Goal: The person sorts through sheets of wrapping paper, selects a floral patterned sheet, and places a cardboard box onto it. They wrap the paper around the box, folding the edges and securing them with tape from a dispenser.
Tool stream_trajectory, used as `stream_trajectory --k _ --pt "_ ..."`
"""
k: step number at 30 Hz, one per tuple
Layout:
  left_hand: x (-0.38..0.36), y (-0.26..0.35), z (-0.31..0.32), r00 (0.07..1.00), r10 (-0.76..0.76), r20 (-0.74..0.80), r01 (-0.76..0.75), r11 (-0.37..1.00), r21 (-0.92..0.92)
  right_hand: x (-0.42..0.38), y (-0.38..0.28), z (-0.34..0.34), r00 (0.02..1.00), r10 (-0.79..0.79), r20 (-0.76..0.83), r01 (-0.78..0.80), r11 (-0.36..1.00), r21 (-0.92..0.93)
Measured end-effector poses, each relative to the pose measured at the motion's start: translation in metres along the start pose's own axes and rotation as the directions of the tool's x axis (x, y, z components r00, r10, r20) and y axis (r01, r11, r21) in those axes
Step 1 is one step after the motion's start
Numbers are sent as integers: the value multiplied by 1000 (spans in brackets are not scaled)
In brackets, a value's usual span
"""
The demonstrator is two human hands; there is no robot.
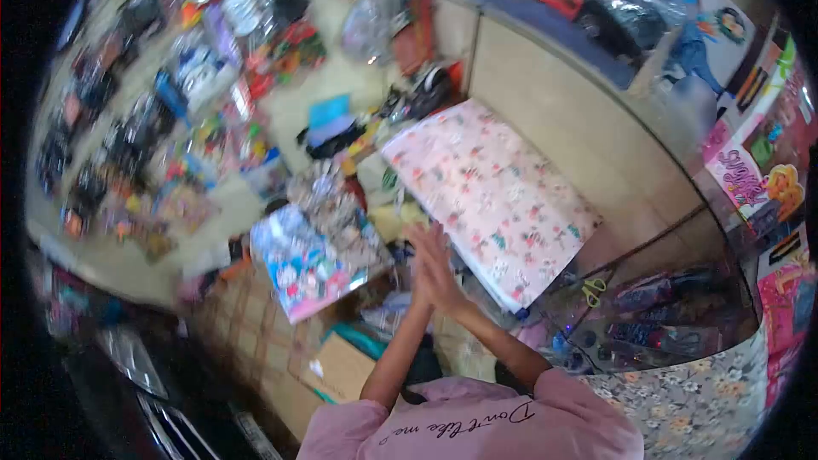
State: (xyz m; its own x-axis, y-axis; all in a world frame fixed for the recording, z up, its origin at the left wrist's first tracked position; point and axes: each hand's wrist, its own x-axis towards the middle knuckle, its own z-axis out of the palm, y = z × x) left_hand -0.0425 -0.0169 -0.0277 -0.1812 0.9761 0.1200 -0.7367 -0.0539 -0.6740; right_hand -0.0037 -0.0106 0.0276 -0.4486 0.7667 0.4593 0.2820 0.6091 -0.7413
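Observation:
My left hand point(421, 290) and my right hand point(441, 279) meet in front of my body, palms turned toward each other and fingers stretched out. Nothing shows between them, though the view is a little blurred. Just right of the hands lies a flat pink floral-patterned rectangle point(498, 200), perhaps wrapped or covered. To their left is an open bag or packet with a blue and pink cartoon print point(307, 264), with greyish crumpled contents point(345, 230) beside the print.
Many small packaged goods point(204, 153) cover the pale surface at the left. A red and black toy car point(579, 4) sits at the upper right. Yellow-green scissors point(594, 292) lie on the right, near a grey floral cloth point(682, 400). Below is a cardboard box point(345, 366).

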Motion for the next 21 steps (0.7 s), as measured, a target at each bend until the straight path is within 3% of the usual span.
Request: stream_trajectory --k 1,2,3,4,5,6,7,8,9,11,12,14,15,17,20,21 --pt "-21 8 -4 998 35 -46 -48 946 -321 -20 -2 10 994 -49 102 49 999 0" --pt "-41 19 -8 991 101 -85 -128 895 -427 -40 -3 20 974 -98 203 98 995 9" --pt "-65 42 -1 975 136 -173 -146 988 -44 -57 5 29 933 -155 326 105 981 166" --pt "-88 64 6 951 171 -259 -75 937 341 -74 12 41 877 -223 426 84 943 322" --pt "-114 101 17 905 258 -339 39 741 670 -97 18 54 827 -219 518 87 960 267" --pt "-151 149 2 896 247 -369 44 777 628 -127 25 64 772 -210 599 99 972 213" --pt "-192 187 -10 980 16 -199 82 878 472 -157 36 76 711 -198 675 123 980 157" --pt "-222 186 0 847 390 -362 -38 723 690 -189 53 94 653 -175 737 141 984 108" --pt "-250 184 8 569 719 -399 -43 510 859 -219 68 109 605 -97 791 98 994 46" --pt "-305 209 -5 390 893 -224 -178 312 933 -264 97 137 498 56 866 45 995 -90" --pt "-332 231 -16 288 949 -130 -215 196 957 -277 107 153 490 101 866 -80 994 -71" --pt "-393 297 -61 232 970 73 0 -75 997 -294 126 187 478 207 853 -334 942 -42" --pt "-416 327 -85 233 956 177 111 -207 972 -310 157 211 476 219 852 -388 922 -20" --pt "-454 364 -123 150 927 345 511 -371 775 -340 218 260 480 241 843 -483 875 24" --pt "-469 349 -88 160 956 247 668 -289 686 -317 199 293 374 578 725 -666 711 -223" --pt "-467 344 -79 171 965 198 650 -261 713 -317 192 303 387 582 715 -665 714 -221"
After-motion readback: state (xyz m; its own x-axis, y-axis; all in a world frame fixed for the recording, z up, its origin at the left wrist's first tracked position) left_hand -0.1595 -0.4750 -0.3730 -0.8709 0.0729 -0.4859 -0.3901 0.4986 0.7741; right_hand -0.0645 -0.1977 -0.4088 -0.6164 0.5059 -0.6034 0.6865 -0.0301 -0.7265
